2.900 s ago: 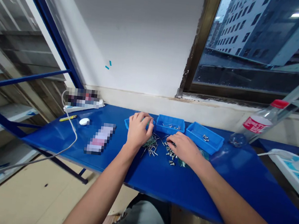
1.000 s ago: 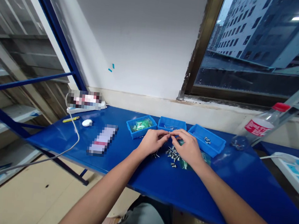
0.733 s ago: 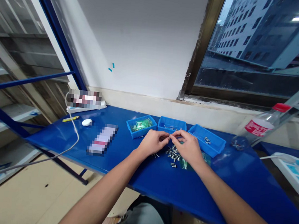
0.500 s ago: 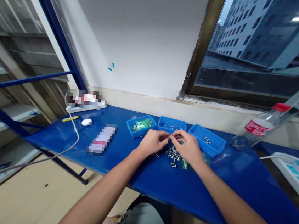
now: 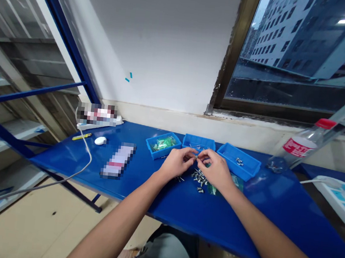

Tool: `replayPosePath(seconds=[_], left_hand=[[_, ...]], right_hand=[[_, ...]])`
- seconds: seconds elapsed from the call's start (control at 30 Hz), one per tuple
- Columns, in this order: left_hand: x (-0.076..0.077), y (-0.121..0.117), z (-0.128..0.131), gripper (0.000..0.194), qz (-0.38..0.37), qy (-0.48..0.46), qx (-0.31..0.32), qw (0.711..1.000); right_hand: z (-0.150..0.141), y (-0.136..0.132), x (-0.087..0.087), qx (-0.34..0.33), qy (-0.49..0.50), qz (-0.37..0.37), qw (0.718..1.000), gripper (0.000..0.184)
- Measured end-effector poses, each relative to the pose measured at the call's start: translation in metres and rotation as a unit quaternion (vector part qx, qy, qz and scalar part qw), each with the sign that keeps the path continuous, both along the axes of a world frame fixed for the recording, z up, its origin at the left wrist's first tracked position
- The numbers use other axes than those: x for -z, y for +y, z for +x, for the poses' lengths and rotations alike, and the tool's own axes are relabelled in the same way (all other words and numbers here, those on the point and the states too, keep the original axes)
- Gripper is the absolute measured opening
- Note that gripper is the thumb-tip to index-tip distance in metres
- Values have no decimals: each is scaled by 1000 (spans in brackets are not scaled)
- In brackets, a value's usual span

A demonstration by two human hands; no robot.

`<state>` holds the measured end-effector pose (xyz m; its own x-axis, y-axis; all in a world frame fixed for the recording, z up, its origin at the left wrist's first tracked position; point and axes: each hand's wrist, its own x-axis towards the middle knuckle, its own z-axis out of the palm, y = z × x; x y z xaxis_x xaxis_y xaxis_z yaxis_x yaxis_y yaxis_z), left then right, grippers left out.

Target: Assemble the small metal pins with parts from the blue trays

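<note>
L hand (image 5: 176, 162) & R hand (image 5: 216, 170) pinch a tiny part (image 5: 196, 157) btwn them, metal fasteners (image 5: 200, 178) near R hand; prob. two-handed fiddling step, next move calls for steady grip.

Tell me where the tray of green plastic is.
In the head view, it's the leftmost tray, beside the middle tray and just beyond the left hand.
</note>
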<state>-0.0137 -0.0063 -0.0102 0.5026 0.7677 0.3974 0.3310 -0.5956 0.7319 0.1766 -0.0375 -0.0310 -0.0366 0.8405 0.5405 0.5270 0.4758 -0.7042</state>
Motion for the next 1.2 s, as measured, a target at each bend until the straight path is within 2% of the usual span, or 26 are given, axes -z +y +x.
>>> replayPosePath(seconds=[0.13,0.23,0.33,0.4,0.53,0.87,1.07,1.2], left_hand=[[-4,-2,1,27,-15,-20,-10,1000],[-9,-5,0,32,-21,6,-7,1000],[-13,-7,-2,43,-35,17,4,999],[-13,-6,-3,43,-35,18,6,999],[-7,-1,-4,37,-35,16,-2,999],[2,4,-1,15,-53,-28,-18,998],[6,7,0,37,-124,-128,2,984],[6,8,1,40,-155,-167,9,974]], right_hand=[[0,-1,-3,22,-4,4,1000,21],[1,-1,-6,14,-13,5,1000,17],[2,-2,-7,0,19,-11,1000,13],[2,-2,-6,-17,31,-14,999,12],[1,-2,-5,-41,12,3,999,14],[0,0,-1,-4,75,-50,996,20],[0,1,0,-8,96,-54,994,20],[-1,1,-1,-21,100,-40,994,19]])
